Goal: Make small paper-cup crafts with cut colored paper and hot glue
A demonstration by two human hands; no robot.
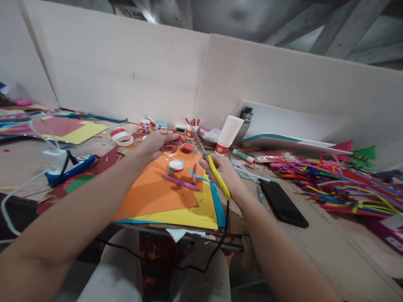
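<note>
My right hand (223,170) grips a soldering iron (218,176) by its yellow handle. Its metal tip slants up and to the left, and a black cord hangs from the handle's end. Further left, my left hand (160,142) is closed on a small red piece (180,137), partly hidden by the fingers. Just beyond the hands sit a red disc (188,148) and a paper cup (192,131) of red sticks. Between my arms, a white-topped cup piece (176,165) and a purple strip (180,183) lie on orange paper (157,197).
A stack of paper cups (228,133) leans beside a dark bottle (244,123). On the right lie a glue stick (243,155), a black phone (283,202) and many coloured pipe cleaners (343,184). A blue power strip (71,167) with cables stands left. The cord loops over my legs.
</note>
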